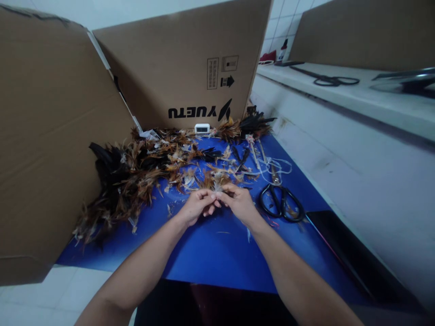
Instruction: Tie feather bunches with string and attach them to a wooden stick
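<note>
Both hands meet over the middle of the blue tabletop [217,253]. The left hand [197,206] and the right hand [239,201] are pressed fingertip to fingertip, the fingers narrowed into a pinch around a small tuft of brown and pale feathers [216,186] that sticks up just above the knuckles. What exactly sits inside the pinch is too small to make out.

Beyond the hands, a loose heap of brown, black and white feathers [142,176] spreads across the left and far side of the blue surface, reaching the foot of the large brown cardboard box [176,59] that stands upright behind it. A second brown cardboard panel [50,136] leans in from the left. Just right of the right hand lie black-handled scissors [282,203], flat and untouched, and beyond them a tangle of thin white string [272,165]. A small white rectangular device [202,128] sits at the base of the box.

Judging by how things lie, the feather work looks to be in its early or middle part: only one small bunch is gathered in the hands, while the great bulk of the heap remains loose and unsorted. No finished bundles can be told apart from the pile.
</note>
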A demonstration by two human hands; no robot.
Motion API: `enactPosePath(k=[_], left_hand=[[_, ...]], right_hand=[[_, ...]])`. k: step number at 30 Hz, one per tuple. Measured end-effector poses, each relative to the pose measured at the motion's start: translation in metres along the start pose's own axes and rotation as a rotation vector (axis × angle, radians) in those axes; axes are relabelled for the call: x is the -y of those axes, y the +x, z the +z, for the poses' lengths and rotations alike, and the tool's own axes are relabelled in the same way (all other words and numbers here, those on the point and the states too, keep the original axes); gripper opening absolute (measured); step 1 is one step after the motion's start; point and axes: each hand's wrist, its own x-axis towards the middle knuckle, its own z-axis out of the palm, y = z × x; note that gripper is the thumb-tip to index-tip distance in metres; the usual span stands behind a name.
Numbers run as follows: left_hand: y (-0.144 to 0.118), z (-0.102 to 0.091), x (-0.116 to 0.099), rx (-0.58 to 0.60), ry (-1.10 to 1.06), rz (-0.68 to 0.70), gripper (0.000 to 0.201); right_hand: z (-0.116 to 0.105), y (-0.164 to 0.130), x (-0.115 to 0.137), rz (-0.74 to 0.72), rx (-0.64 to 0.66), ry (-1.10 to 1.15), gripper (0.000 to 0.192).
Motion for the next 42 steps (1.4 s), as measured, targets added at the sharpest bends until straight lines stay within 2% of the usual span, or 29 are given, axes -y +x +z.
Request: enactPosePath(k=[6,10,14,17,19,23,26,30,35,38,42], left_hand=[[0.0,0.002,0.001,-0.074,0.027,0.023,0.027],[0.003,-0.003,0.001,-0.198,-0.004,0.09,0.026],[0.007,-0.027,-0.008,-0.478,0.067,0.219,0.023],[0.007,-0.054,-0.015,-0.769,0.347,0.348,0.02],[0.006,-0.069,-0.016,-0.86,0.591,0.336,0.021],[0.005,-0.08,-0.009,-0.771,0.915,0.168,0.02],[0.007,-0.08,-0.003,-0.75,1.05,0.183,0.014],[0.011,-0.084,0.0,-0.803,0.881,0.194,0.006],[0.014,-0.094,-0.002,-0.829,0.65,0.143,0.011],[0.013,-0.092,-0.007,-0.782,0.459,0.139,0.022],[0.009,-0.073,-0.014,-0.652,0.291,0.148,0.028]], right_hand=[[0.002,0.0,0.0,0.037,-0.019,0.05,0.02],[0.0,0.001,0.007,0.055,-0.051,0.078,0.02],[-0.002,0.002,0.012,0.073,-0.104,0.07,0.02],[-0.002,0.002,0.013,0.082,-0.11,0.061,0.02],[-0.003,0.002,0.012,0.089,-0.11,0.054,0.02],[-0.004,0.004,0.011,0.078,-0.111,0.032,0.02],[-0.005,0.004,0.008,0.053,-0.119,0.007,0.019],[-0.005,0.004,0.005,0.043,-0.101,0.011,0.02],[-0.003,0.004,0.001,0.051,-0.069,0.028,0.021],[-0.003,0.003,0.0,0.046,-0.059,0.001,0.02],[-0.004,0.002,0.001,0.036,-0.061,-0.049,0.019]])
